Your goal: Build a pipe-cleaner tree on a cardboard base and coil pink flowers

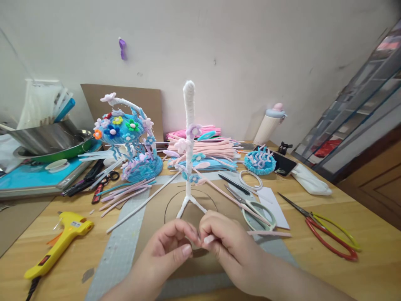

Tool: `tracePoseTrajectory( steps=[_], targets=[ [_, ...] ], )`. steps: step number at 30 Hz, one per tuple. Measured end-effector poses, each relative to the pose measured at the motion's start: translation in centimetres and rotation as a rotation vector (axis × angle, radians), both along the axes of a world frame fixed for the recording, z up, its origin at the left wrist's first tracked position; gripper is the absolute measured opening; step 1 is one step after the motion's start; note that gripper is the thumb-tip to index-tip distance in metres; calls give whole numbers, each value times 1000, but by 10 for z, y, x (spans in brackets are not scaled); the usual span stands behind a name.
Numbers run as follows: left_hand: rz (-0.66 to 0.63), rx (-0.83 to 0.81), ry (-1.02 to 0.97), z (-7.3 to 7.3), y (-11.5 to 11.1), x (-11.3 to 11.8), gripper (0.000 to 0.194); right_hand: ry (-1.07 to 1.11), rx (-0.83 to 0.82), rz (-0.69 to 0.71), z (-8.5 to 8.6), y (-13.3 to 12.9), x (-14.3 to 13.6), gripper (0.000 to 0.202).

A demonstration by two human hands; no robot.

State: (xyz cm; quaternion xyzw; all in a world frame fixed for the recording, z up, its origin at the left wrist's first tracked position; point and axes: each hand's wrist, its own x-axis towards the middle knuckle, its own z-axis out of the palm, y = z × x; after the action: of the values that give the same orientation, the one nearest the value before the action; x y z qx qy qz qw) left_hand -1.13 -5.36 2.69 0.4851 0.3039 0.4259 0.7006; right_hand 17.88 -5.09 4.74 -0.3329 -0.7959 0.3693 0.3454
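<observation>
My left hand is closed, its fingertips meeting those of my right hand, which pinches close beside it. Whatever is between the fingers is too small or hidden to make out. Just beyond both hands stands a white fuzzy wrapped stem, upright, splitting into legs at its foot. Small flowers dot it: a lilac one, a pale pink one and blue ones. Beneath is a sheet of cardboard with a drawn circle, partly covered by my hands.
A yellow glue gun lies left. Green-handled scissors and red-and-yellow-handled scissors lie right. Behind are bundled pipe cleaners, a flowered blue jellyfish-like ornament, a blue fuzzy piece and a bottle.
</observation>
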Motion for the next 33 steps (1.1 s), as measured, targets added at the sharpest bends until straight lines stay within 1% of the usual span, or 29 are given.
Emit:
tracePoseTrajectory(
  steps=[4, 7, 12, 20, 26, 28, 29, 30, 32, 33],
  targets=[
    [-12, 37, -41, 1, 0, 0, 4, -7, 50, -23, -3, -2, -1, 14],
    [0, 57, -58, 1, -1, 1, 4, 27, 95, -36, -6, -1, -2, 14],
    [-17, 72, -69, 0, -2, 0, 5, 81, 135, -62, -9, -1, -2, 15],
    [-16, 33, -80, 2, -1, -1, 5, 123, 147, -76, -12, -1, -1, 13],
    [51, -19, -74, 6, -4, 1, 9, 111, 192, -135, -11, 1, -1, 15],
    [68, -28, -66, 7, -4, 1, 11, 47, 240, -240, -9, 6, 3, 16],
    [76, -30, -62, 8, -4, 1, 11, -31, 255, -337, -9, 10, 7, 16],
    [84, -32, -58, 9, -4, 1, 12, -145, 255, -452, -8, 16, 11, 16],
    [97, -37, -54, 10, -3, 2, 14, -445, 199, -684, -7, 29, 23, 19],
    [101, -43, -50, 10, -3, 2, 15, -593, 161, -747, -7, 36, 29, 23]
  ],
)
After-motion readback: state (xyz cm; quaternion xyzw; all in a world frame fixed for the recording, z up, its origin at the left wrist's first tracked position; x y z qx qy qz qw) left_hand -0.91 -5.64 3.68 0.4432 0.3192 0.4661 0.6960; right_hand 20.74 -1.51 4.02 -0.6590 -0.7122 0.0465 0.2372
